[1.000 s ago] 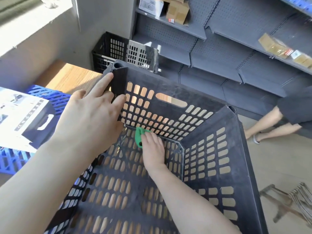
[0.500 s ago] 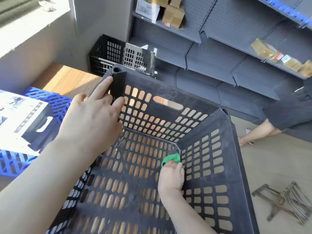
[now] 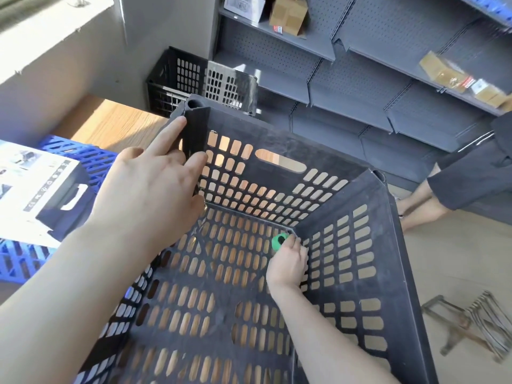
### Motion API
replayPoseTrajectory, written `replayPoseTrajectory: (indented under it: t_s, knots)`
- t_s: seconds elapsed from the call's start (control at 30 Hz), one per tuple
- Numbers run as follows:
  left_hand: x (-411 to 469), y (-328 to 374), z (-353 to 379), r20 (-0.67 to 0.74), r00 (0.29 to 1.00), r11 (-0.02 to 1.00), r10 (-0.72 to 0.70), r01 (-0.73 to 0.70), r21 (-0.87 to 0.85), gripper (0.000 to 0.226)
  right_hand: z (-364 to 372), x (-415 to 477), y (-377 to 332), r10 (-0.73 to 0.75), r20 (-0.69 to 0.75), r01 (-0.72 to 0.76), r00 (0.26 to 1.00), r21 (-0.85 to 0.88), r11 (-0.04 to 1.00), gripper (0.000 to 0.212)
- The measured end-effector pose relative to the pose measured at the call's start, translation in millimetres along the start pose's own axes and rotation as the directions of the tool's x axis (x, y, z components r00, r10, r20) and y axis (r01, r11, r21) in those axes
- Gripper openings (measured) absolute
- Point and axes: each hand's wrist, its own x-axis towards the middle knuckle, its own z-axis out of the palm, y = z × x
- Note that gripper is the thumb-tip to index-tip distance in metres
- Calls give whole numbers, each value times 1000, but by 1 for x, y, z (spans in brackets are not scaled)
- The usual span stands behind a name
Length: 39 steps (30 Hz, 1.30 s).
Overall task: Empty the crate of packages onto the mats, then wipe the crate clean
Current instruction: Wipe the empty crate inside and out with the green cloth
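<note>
A large dark slotted crate (image 3: 368,273) fills the middle of the view, with nothing inside but my arm. My left hand (image 3: 149,195) grips its far left corner post, fingers wrapped over the rim. My right hand (image 3: 286,263) reaches deep inside and holds a small green cloth (image 3: 278,241), pressed into the far right bottom corner. A white and dark package (image 3: 36,187) lies on a blue mat (image 3: 83,157) to the left.
A second dark crate (image 3: 194,79) stands on the floor by the wall. Grey shelving (image 3: 360,79) with cardboard boxes (image 3: 288,11) runs along the back. A person's legs (image 3: 424,203) show at right. A metal frame (image 3: 471,325) lies on the floor at lower right.
My right hand has carried the green cloth along the crate's bottom from the far left corner to the far right corner. The left hand has kept its hold on the corner post.
</note>
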Motion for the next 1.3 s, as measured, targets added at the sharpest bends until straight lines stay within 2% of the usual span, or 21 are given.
replayPoseTrajectory:
  t_s: [0.13,0.27,0.47,0.6,0.7,0.8,0.97,1.1,1.2,1.3]
  knots:
    - [1,2,-1,11,1000,1000,-15,15,19,53,-7,27,-8,-23,-34,24,999,34,999,47]
    - [2,1,-1,4,1000,1000,-11,11,6,51,9,5,5,-151,-41,147,988,-84,986,58]
    - [2,1,0,-8,1000,1000,9,-9,-2,54,12,-28,12,-48,4,48,999,-163,985,62]
    - [2,1,-1,5,1000,1000,2,-2,6,52,16,-51,19,-46,69,52,997,-78,996,64]
    - [3,2,-2,15,1000,1000,1,-1,16,54,12,-47,11,1,47,-4,999,50,999,68]
    - [3,4,-4,27,1000,1000,-12,11,24,53,7,-32,-14,-14,25,10,1000,185,983,60]
    - [2,3,-5,29,999,999,-20,18,51,40,3,-23,-88,-241,25,218,970,343,914,57]
    - [3,6,-4,57,998,992,-27,19,126,39,2,-33,-151,-514,83,427,854,453,783,50]
    - [5,7,-2,54,998,989,-34,26,148,34,5,-31,-160,-575,41,495,817,460,737,36]
    - [5,7,-3,80,995,987,-67,54,153,34,11,-31,-141,-662,54,591,747,401,700,46]
